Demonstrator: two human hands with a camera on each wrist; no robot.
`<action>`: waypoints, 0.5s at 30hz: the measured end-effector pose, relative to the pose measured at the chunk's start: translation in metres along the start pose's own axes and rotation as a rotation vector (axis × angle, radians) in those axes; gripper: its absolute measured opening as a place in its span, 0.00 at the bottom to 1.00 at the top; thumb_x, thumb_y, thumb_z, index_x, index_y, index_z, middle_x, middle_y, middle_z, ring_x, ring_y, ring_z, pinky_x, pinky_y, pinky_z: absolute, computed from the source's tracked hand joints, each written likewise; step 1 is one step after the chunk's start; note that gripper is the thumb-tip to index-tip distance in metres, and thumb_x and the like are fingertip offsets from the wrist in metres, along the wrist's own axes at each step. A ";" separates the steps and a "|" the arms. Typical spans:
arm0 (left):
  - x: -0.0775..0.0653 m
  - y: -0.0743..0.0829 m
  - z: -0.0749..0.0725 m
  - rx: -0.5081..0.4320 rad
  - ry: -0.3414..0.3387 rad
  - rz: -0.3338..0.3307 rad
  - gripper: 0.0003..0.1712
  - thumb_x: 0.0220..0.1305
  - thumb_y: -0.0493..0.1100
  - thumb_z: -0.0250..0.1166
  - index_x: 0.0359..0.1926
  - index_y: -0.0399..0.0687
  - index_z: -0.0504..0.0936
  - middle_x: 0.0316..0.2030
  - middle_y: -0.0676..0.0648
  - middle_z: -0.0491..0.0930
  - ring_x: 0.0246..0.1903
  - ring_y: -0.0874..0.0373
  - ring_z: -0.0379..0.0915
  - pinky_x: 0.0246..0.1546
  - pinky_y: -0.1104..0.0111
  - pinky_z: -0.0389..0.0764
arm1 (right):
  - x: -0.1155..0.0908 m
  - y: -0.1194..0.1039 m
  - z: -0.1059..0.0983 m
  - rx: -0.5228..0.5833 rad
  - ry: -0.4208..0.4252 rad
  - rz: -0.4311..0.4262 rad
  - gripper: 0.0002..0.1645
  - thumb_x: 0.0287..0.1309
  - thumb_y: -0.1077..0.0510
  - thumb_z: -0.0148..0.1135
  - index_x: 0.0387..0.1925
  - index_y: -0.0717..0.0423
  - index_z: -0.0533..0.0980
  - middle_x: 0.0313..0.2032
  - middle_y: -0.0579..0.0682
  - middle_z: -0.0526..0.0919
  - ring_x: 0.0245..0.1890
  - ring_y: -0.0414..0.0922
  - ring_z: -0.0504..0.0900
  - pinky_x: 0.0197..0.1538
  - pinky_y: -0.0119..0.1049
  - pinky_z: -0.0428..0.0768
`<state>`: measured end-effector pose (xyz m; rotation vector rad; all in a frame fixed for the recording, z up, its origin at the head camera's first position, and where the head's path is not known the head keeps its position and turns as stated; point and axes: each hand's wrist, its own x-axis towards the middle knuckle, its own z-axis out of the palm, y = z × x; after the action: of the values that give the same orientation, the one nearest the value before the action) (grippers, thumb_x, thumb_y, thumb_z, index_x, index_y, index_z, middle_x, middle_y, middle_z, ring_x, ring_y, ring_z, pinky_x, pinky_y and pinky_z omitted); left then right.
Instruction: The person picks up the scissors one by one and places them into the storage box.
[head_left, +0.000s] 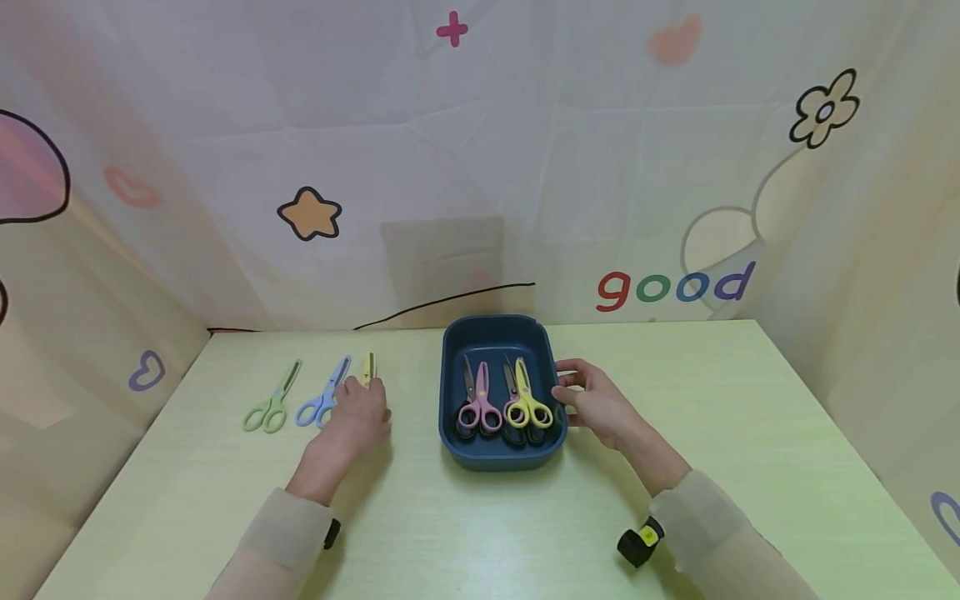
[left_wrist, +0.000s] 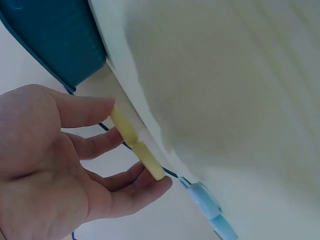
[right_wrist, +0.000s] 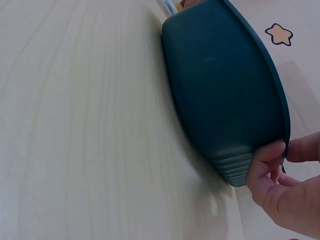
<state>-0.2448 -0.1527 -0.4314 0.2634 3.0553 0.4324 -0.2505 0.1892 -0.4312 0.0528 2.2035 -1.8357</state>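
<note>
My left hand (head_left: 362,412) holds a pair of yellow scissors (head_left: 369,367) upright by the handle loops, thumb on one side and fingers on the other. The left wrist view shows the yellow handles (left_wrist: 124,125) edge-on between them. My right hand (head_left: 600,407) pinches the right rim of a dark blue bin (head_left: 502,462), thumb and fingertips at its edge. Inside lie pink scissors (head_left: 482,385) and yellow-handled scissors (head_left: 522,380), with black-handled ones partly hidden beneath. Blue scissors (head_left: 334,383) lie just left of my left hand, which covers part of their handles.
Green scissors (head_left: 284,390) lie farther left on the pale wooden table (head_left: 465,533). A printed curtain (head_left: 480,167) hangs along the table's back edge. A black wrist device with a yellow label (head_left: 640,545) sits by my right sleeve.
</note>
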 end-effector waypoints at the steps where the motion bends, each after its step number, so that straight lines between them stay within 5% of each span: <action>1: -0.001 0.002 -0.001 -0.003 0.013 -0.002 0.12 0.67 0.33 0.62 0.44 0.25 0.70 0.43 0.20 0.65 0.51 0.25 0.63 0.41 0.42 0.79 | 0.000 0.000 0.000 0.001 0.001 0.002 0.27 0.76 0.66 0.52 0.71 0.64 0.61 0.54 0.61 0.69 0.49 0.54 0.73 0.41 0.37 0.82; 15: -0.003 0.031 -0.008 -0.043 0.144 0.057 0.14 0.67 0.33 0.61 0.49 0.27 0.72 0.42 0.24 0.66 0.46 0.30 0.62 0.36 0.46 0.76 | -0.001 0.000 0.001 0.017 -0.010 -0.015 0.27 0.76 0.66 0.51 0.71 0.66 0.60 0.52 0.61 0.69 0.46 0.52 0.73 0.39 0.37 0.81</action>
<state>-0.2377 -0.1256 -0.4153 0.3318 3.1798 0.5428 -0.2497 0.1882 -0.4313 0.0308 2.1878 -1.8586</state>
